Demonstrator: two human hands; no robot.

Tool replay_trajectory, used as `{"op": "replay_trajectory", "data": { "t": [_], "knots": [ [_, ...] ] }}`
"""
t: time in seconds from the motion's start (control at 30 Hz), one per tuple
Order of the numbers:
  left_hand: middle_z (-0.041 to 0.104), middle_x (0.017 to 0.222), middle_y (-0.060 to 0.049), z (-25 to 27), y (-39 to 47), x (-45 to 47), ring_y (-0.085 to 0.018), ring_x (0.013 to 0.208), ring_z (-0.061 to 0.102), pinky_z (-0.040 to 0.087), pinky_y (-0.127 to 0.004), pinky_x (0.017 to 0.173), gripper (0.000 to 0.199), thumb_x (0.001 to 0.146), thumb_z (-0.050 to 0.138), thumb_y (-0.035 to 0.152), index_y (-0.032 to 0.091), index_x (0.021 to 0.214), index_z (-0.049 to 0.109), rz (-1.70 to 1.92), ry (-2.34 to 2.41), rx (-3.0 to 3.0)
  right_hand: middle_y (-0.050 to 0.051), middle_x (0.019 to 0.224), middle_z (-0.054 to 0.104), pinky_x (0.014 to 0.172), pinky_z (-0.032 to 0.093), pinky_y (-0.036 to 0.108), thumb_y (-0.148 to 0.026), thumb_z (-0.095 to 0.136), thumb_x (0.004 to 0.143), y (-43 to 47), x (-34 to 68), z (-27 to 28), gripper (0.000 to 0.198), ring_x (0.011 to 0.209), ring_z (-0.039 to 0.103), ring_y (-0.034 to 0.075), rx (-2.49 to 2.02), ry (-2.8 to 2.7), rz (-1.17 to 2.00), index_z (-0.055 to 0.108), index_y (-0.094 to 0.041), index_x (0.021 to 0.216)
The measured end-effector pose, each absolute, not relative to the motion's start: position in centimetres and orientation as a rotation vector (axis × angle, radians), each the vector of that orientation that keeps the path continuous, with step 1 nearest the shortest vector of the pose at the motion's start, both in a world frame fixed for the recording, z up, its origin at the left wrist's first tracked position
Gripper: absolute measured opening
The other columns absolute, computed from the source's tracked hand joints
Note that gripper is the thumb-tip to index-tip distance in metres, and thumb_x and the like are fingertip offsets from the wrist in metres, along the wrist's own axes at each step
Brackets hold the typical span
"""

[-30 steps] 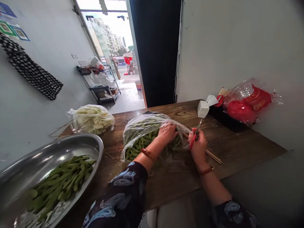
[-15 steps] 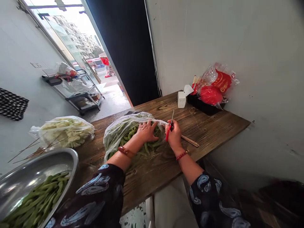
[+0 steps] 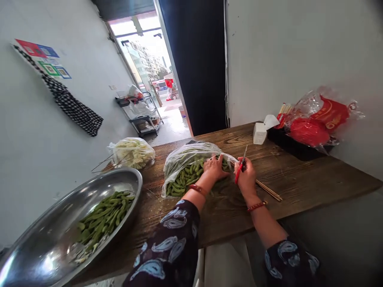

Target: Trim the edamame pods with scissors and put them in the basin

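A clear plastic bag (image 3: 179,156) full of green edamame pods (image 3: 187,177) lies on the wooden table, its mouth toward me and to the right. My left hand (image 3: 213,169) rests on the pods at the bag's mouth, fingers spread and thumb apart. Right of it, my right hand (image 3: 245,175) is closed around red-handled scissors (image 3: 239,172), blades pointing up. A stretched edge of the bag runs to this hand's fingertips; whether they pinch it is hard to see. Thin wooden skewers (image 3: 269,189) lie partly under the right hand.
At the left stands a large steel bowl (image 3: 136,191) with more pods (image 3: 104,217). Behind it sits a bag of cauliflower (image 3: 131,153) with loose skewers. A white tissue pack (image 3: 259,134) and a black tray (image 3: 284,141) with red packages (image 3: 311,131) are against the right wall.
My view has turned left, so more of the steel bowl and left wall shows. Both hands keep nearly the same places at the bag, and the scissors stay in my right hand.
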State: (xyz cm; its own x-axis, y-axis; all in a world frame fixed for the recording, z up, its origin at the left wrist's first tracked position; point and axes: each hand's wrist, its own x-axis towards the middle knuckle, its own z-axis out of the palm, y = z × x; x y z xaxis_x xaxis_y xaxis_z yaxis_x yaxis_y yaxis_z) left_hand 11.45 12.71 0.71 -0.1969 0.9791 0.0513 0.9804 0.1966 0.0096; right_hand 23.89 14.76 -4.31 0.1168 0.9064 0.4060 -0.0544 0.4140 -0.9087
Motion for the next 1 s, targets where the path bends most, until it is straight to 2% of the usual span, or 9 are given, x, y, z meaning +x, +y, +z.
{"op": "replay_trajectory", "data": {
  "t": [0.17,0.27,0.37,0.47,0.57,0.77,0.93,1.0],
  "knots": [
    [0.052,0.130,-0.008,1.4,11.9,10.8,-0.026,0.108,0.060,0.050,-0.035,0.087,0.065,0.074,0.066,0.035,0.034,0.135,0.043,-0.159,-2.387,-2.016,0.001,0.077,0.061,0.065,0.048,0.032,-0.039,0.057,0.078,14.7,24.0,-4.5,0.028,0.065,0.055,0.016,-0.905,-1.257,0.835,0.058,-0.019,0.096],
    [0.057,0.126,-0.004,2.8,10.1,9.7,-0.024,0.107,0.061,0.050,-0.032,0.088,0.065,0.075,0.064,0.029,0.035,0.136,0.044,-0.203,-2.359,-2.058,0.001,0.076,0.061,0.067,0.048,0.033,-0.040,0.058,0.077,14.8,24.1,-4.7,0.028,0.065,0.055,0.017,-0.917,-1.270,0.824,0.059,-0.018,0.096],
    [0.057,0.131,-0.002,3.7,7.1,8.3,-0.024,0.114,0.057,0.049,-0.032,0.092,0.065,0.075,0.061,0.025,0.034,0.138,0.045,-0.304,-2.289,-2.103,0.001,0.076,0.061,0.068,0.048,0.034,-0.040,0.058,0.078,14.9,24.4,-5.1,0.029,0.066,0.055,0.017,-0.934,-1.279,0.810,0.059,-0.018,0.097],
    [0.058,0.129,-0.002,3.6,3.7,6.6,-0.023,0.109,0.059,0.050,-0.034,0.091,0.063,0.075,0.057,0.020,0.034,0.135,0.048,-0.354,-2.281,-2.129,0.002,0.078,0.062,0.070,0.048,0.035,-0.039,0.057,0.078,15.3,24.6,-5.5,0.029,0.068,0.056,0.018,-0.950,-1.285,0.785,0.058,-0.017,0.097],
    [0.056,0.132,-0.002,2.5,0.9,5.3,-0.023,0.117,0.053,0.045,-0.035,0.100,0.063,0.072,0.055,0.013,0.031,0.133,0.051,-0.362,-2.196,-2.159,0.003,0.079,0.062,0.071,0.048,0.036,-0.038,0.057,0.078,15.5,24.6,-5.8,0.028,0.070,0.057,0.019,-0.957,-1.294,0.760,0.058,-0.018,0.097],
    [0.048,0.140,-0.006,0.5,-0.6,4.8,-0.026,0.127,0.042,0.038,-0.040,0.107,0.051,0.079,0.060,0.031,0.026,0.129,0.056,-0.409,-2.215,-1.909,0.003,0.078,0.062,0.070,0.049,0.036,-0.038,0.057,0.079,15.5,24.4,-6.0,0.029,0.067,0.056,0.018,-0.972,-1.343,0.720,0.059,-0.017,0.098],
    [0.041,0.148,-0.006,1.5,-1.6,5.0,-0.027,0.134,0.035,0.032,-0.041,0.112,0.075,0.072,0.070,0.044,0.026,0.140,0.045,-0.488,-2.203,-1.983,0.005,0.083,0.062,0.075,0.049,0.039,-0.038,0.058,0.078,15.3,24.7,-5.9,0.030,0.073,0.057,0.020,-0.996,-1.412,0.649,0.061,-0.016,0.099],
    [0.041,0.149,-0.005,2.0,-2.5,4.5,-0.025,0.135,0.035,0.030,-0.040,0.114,0.070,0.077,0.066,0.043,0.025,0.140,0.044,-0.563,-2.175,-2.008,0.007,0.090,0.062,0.080,0.049,0.041,-0.036,0.060,0.076,15.2,24.8,-5.6,0.030,0.080,0.057,0.021,-0.999,-1.440,0.608,0.062,-0.016,0.099]
  ]
}}
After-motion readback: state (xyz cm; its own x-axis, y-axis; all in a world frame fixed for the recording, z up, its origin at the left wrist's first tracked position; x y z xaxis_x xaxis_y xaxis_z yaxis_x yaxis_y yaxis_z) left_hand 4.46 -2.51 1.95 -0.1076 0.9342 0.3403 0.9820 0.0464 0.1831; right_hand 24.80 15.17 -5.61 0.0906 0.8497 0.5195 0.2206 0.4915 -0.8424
